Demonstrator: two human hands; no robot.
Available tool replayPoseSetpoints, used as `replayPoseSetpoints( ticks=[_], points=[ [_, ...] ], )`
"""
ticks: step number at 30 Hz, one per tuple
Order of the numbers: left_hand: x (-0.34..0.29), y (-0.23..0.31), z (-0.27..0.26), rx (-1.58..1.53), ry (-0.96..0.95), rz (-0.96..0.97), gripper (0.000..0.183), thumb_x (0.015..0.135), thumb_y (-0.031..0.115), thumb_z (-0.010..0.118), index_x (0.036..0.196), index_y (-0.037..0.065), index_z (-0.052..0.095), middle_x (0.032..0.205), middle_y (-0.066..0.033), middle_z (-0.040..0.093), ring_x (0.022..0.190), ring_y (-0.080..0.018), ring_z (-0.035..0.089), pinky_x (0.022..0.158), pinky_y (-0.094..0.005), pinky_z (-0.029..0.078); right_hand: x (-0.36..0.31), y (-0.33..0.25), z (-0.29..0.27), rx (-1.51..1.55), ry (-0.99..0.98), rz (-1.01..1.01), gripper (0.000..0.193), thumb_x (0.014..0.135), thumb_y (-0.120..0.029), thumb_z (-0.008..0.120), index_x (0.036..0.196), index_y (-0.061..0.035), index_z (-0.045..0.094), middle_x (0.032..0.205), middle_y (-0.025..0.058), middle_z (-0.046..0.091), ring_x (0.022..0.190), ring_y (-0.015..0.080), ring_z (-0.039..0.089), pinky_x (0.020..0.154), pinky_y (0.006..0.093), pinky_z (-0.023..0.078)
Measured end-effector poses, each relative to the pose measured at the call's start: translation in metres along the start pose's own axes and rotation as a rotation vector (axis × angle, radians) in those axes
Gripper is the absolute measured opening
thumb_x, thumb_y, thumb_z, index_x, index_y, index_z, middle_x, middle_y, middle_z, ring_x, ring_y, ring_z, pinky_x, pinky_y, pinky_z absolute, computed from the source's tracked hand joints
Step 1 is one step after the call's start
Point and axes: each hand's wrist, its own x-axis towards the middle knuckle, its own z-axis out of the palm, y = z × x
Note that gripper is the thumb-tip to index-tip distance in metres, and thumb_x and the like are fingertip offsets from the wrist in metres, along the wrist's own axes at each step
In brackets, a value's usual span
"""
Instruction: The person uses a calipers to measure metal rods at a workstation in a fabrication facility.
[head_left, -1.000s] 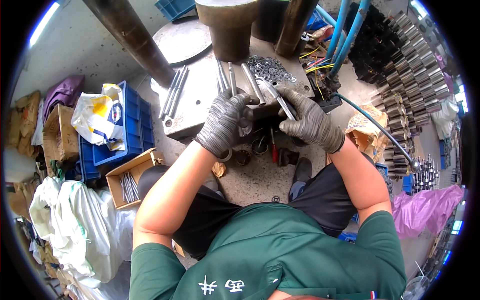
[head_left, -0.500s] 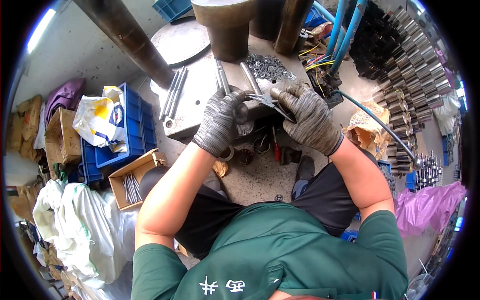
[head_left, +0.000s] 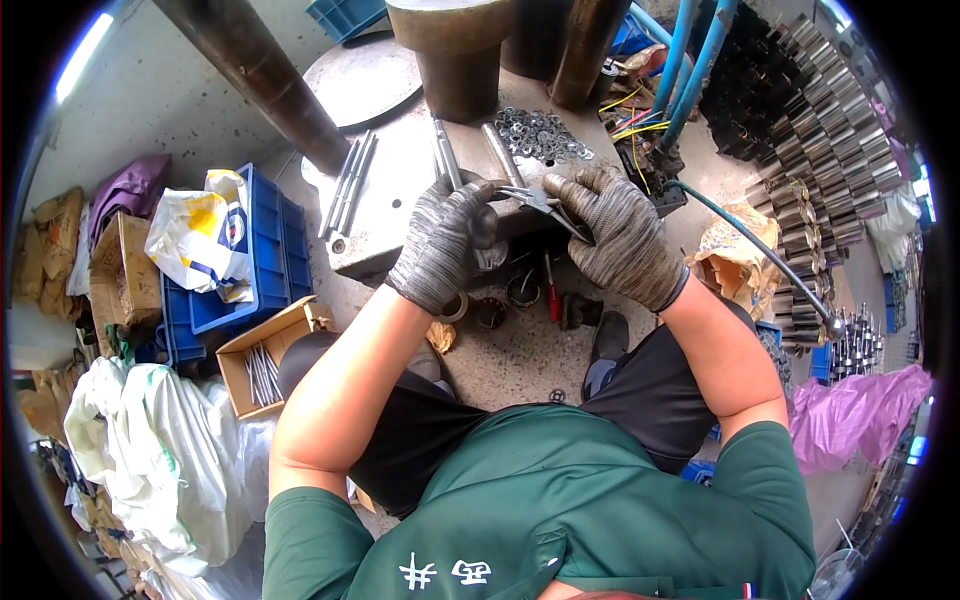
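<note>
My right hand [head_left: 625,235], in a grey knitted glove, is closed round a pair of pliers [head_left: 540,201]. Their slim jaws point left to the fingertips of my left hand [head_left: 437,240]. That hand wears a matching glove with its fingers curled together, and what they pinch is hidden. A metal rod [head_left: 447,155] reaches up from just beyond the left fingers; whether it is gripped or lies on the table cannot be made out. A second rod [head_left: 502,152] lies beside it on the metal table [head_left: 400,185]. Past the hands is a pile of small metal rings [head_left: 540,135].
Several rods [head_left: 350,185] lie at the table's left. Thick steel columns [head_left: 255,80] rise behind. A blue crate [head_left: 255,250] and a cardboard box of thin rods [head_left: 265,375] stand left. Stacked metal cylinders [head_left: 825,150] and a hose [head_left: 755,250] are on the right.
The hands and pliers hold almost the same pose. The pliers and right hand have shifted very slightly to the right.
</note>
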Motion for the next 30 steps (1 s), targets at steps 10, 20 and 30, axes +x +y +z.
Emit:
replayPoseSetpoints(
  ticks=[10,20,30],
  points=[
    [-0.012,0.009,0.006,0.294,-0.057,0.044,0.016,0.103,0.017,0.06,0.109,0.003,0.063,0.068,-0.0016,0.06,0.054,-0.0065,0.051,0.051,-0.0205,0.041,-0.002,0.014,-0.005,0.14,-0.037,0.063,0.055,0.077,-0.003,0.065,0.132,-0.0055,0.067,0.118,0.022,0.068,0.108,0.0405,0.066,0.096,0.045,0.053],
    [-0.007,-0.003,-0.004,0.768,-0.026,0.311,0.03,0.106,0.019,0.057,0.128,0.003,0.068,0.09,-0.0012,0.066,0.077,-0.0065,0.057,0.07,-0.0231,0.048,-0.001,0.029,-0.025,0.453,-0.077,0.291,0.049,0.087,-0.005,0.071,0.135,-0.0004,0.065,0.115,0.021,0.073,0.106,0.0257,0.072,0.094,0.0364,0.055],
    [-0.015,0.006,0.007,0.823,-0.095,0.312,0.027,0.099,0.008,0.066,0.125,0.0,0.07,0.098,-0.0064,0.069,0.095,-0.0147,0.065,0.089,-0.0311,0.054,-0.002,0.041,-0.047,0.474,-0.264,0.286,0.052,0.085,-0.009,0.074,0.136,-0.0036,0.065,0.115,0.0178,0.075,0.105,0.0201,0.071,0.096,0.0347,0.054]
  ],
)
